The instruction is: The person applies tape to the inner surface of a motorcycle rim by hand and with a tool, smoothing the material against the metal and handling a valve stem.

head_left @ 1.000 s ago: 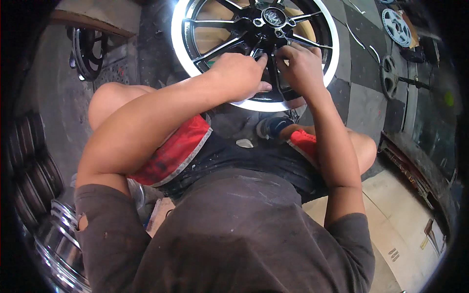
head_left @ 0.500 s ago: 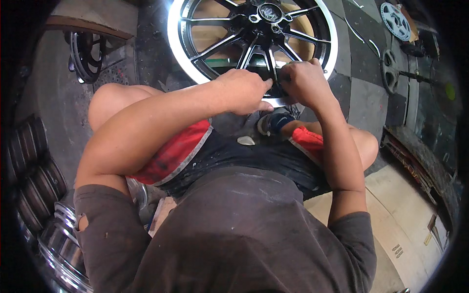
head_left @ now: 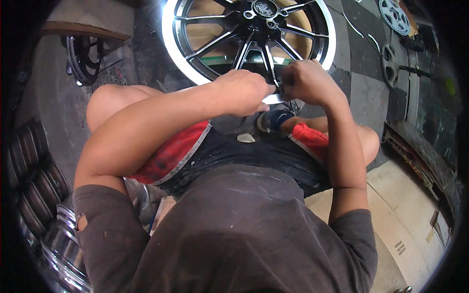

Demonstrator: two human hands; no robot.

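A black spoked wheel [head_left: 251, 36] with a bright silver rim lies in front of me, cut off at the top of the view. My left hand [head_left: 242, 93] is closed at its near edge, with the rim between thumb and forefinger. Close beside it, my right hand [head_left: 312, 83] is curled over the inner side of the rim, near the outer end of a spoke. Its fingertips are hidden, and whatever they hold does not show. A small pale piece [head_left: 245, 138] rests on my dark shorts.
Dark wheels [head_left: 36, 180] and shiny chrome rims [head_left: 66, 244] are stacked at my left. Another black wheel [head_left: 84, 58] stands at the far left. Flat cardboard [head_left: 395, 210] lies at right. A pale blue disc-shaped wheel [head_left: 394, 17] is at the far right.
My right hand has shifted slightly to the right at the rim. My left hand stays in nearly the same place. The wheel appears a little higher and farther left in view.
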